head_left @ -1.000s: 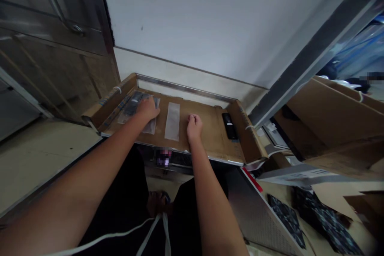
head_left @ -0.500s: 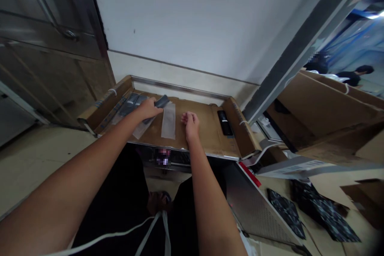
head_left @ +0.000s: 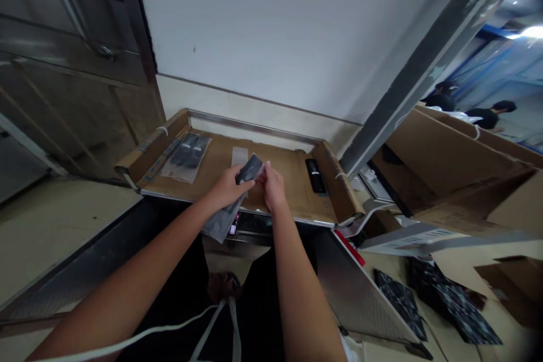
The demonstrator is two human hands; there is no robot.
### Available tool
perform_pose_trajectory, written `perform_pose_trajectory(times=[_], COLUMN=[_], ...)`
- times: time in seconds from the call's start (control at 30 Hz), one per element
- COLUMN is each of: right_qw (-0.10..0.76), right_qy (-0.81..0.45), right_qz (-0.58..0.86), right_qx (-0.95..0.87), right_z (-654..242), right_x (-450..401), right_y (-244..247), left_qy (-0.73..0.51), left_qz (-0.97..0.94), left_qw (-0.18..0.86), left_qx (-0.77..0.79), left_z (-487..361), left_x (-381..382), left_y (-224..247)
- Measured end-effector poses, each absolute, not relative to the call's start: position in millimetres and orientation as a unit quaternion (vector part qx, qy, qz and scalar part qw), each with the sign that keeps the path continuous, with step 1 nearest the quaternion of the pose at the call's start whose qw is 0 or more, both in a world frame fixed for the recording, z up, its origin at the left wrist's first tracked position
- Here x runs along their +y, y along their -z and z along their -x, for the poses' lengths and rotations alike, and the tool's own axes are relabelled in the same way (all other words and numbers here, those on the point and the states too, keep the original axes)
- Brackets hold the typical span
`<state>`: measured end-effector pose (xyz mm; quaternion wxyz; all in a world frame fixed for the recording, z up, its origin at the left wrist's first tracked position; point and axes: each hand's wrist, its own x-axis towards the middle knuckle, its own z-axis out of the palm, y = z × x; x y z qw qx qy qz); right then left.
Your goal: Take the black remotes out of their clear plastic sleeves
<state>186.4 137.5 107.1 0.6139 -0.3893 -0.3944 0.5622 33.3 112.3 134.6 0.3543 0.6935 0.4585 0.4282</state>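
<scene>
My left hand (head_left: 231, 185) is closed round a dark item in a clear plastic bag (head_left: 224, 220), whose lower part hangs over the table's front edge. At the top end of this bagged item, the fingers of my right hand (head_left: 274, 184) pinch its edge. Behind my hands, a flat clear bag (head_left: 240, 155) lies on the cardboard table top (head_left: 212, 153). Bagged dark items (head_left: 189, 150) rest side by side at the left of the table. A black item with a white band (head_left: 315, 175) lies at the right.
Folded cardboard walls (head_left: 339, 184) border the table's sides. A big open carton (head_left: 458, 175) stands at the right, with patterned dark pieces (head_left: 453, 300) on the floor below. Two people (head_left: 487, 116) are far right. A metal door (head_left: 76, 39) is at the left.
My left hand has moved right and toward me, bringing the bagged item off the left side of the table. My right hand has closed on its end.
</scene>
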Motion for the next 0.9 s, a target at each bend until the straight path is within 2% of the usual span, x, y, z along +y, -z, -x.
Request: perform_pose_trajectory(times=[0.1,0.2,0.33,0.4,0.6,0.9], right_qw=[0.602,0.600,0.588,0.557,0.492,0.522], right_qy=[-0.531,-0.473,-0.356,-0.306,-0.252,-0.227], right_qz=[0.401,0.417,0.414,0.397,0.360,0.367], right_qx=[-0.442,-0.493,-0.597,-0.662,-0.752,-0.735], right_z=[-179.8,-171.9,-161.2,-156.1,-144.0,-130.9], right_x=[122.5,106.7,80.0,65.9,45.3,51.0], right_y=[-127.2,-153.7,-191.4,-207.0,-225.1,-226.4], left_qy=[-0.467,-0.480,-0.387,-0.354,-0.377,-0.378], left_qz=[-0.664,-0.597,-0.536,-0.520,-0.461,-0.473], left_qw=[0.385,0.484,0.641,0.687,0.713,0.686], left_qx=[0.440,0.423,0.389,0.364,0.371,0.403], left_z=[-28.7,-19.0,-1.3,5.0,12.0,16.4], left_x=[95.8,76.7,46.7,33.1,13.7,10.2], left_y=[-139.0,-139.7,-120.0,-103.6,-68.7,-50.8])
